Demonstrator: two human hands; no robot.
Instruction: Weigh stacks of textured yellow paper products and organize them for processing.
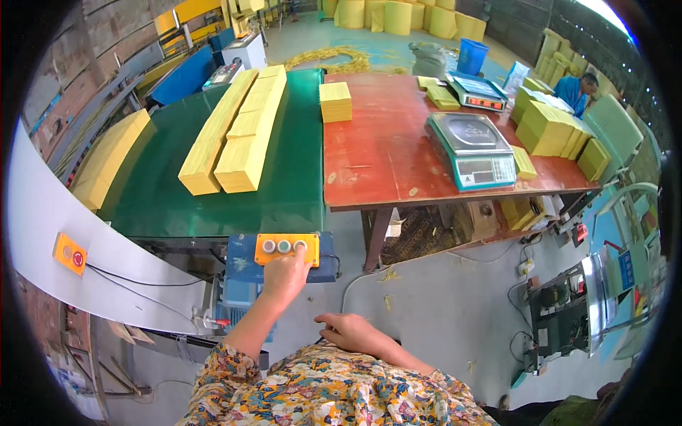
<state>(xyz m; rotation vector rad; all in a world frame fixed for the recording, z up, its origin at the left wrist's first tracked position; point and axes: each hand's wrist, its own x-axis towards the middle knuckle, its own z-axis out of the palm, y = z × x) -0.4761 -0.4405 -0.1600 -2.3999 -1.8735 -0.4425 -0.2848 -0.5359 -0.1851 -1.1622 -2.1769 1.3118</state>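
Orange rectangular three-button box (284, 247): my left hand (287, 271) points one finger onto its rightmost button (right hand (349, 331) loosely parted).

Orange button box (284, 247), green belt (293, 167)

A teal-edged digital scale (474, 145) was set on the red counter (383, 153); near its far edge a blue bin (472, 57) was seen, and yellow strips (348, 59) were strewn across the floor (298, 39).

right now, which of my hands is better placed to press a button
Probably the left hand: it is at the yellow button box, while the right hand is farther off, near the floral shirt.
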